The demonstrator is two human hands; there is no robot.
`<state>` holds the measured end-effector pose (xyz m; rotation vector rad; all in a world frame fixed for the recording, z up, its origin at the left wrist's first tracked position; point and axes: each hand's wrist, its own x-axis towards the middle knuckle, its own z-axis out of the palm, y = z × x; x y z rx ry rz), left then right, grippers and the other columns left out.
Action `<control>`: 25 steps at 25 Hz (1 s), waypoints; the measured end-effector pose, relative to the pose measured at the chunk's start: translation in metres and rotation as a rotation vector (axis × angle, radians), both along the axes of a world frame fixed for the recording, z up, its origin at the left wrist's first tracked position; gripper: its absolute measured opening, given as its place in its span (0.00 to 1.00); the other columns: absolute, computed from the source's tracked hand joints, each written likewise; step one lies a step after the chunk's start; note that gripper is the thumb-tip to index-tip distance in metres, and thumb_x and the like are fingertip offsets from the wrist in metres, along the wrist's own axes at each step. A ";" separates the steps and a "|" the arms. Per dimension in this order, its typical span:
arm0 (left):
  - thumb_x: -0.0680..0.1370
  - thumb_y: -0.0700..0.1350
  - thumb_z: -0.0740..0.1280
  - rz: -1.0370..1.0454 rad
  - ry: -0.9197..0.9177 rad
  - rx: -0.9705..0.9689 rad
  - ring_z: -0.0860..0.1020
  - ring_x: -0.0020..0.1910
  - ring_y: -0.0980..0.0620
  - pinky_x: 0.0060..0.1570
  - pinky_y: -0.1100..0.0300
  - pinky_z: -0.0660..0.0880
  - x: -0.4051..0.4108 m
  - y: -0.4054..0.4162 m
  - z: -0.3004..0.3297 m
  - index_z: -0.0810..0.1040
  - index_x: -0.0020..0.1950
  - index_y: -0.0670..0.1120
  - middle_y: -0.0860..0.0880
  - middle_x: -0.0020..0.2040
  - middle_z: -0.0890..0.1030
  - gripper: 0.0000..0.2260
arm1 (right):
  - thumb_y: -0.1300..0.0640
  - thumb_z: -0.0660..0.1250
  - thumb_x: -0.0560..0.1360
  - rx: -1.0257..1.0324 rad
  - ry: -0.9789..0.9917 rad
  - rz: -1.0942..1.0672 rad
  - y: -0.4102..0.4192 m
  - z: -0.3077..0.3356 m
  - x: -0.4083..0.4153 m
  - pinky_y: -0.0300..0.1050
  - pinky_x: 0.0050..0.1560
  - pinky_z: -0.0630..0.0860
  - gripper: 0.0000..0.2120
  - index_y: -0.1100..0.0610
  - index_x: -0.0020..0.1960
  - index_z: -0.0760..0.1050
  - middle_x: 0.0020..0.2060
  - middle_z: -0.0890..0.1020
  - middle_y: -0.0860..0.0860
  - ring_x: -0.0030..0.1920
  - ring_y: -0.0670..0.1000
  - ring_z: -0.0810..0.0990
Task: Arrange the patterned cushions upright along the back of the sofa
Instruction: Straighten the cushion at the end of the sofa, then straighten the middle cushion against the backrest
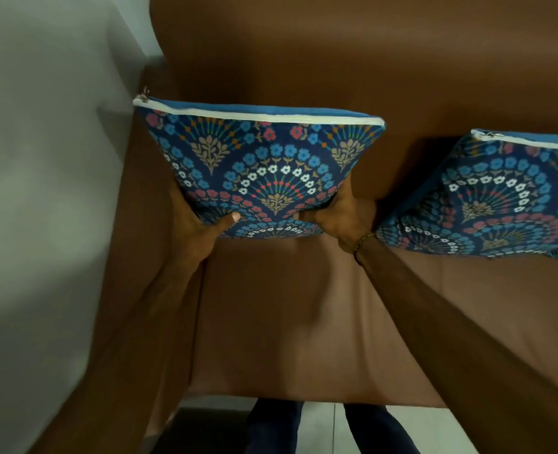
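Setting a patterned cushion upright at the sofa's armrest end.

Both grips are closed on the lower corners of the held cushion (261, 168): the left hand (199, 224) and right hand (339, 217) pinch it with thumbs on the printed face. It stands tilted, zip edge up, against the sofa back (336, 60) just beyond the grips. Beside the right grip, a second cushion (500, 198) already leans there. Next, I judge: press the base down onto the seat (287, 316), then release.

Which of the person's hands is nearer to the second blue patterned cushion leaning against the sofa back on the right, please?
The right hand. It holds the near cushion's lower right corner, right beside the second blue patterned cushion. The left hand holds the lower left corner, farther away.
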<state>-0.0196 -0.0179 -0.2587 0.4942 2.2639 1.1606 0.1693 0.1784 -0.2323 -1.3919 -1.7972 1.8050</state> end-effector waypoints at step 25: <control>0.67 0.42 0.86 -0.274 -0.031 0.064 0.67 0.77 0.51 0.73 0.56 0.66 0.326 0.264 0.021 0.48 0.86 0.46 0.44 0.82 0.67 0.59 | 0.67 0.83 0.66 -0.095 -0.070 -0.316 0.232 0.047 0.389 0.54 0.52 0.79 0.48 0.47 0.75 0.59 0.63 0.76 0.48 0.66 0.55 0.76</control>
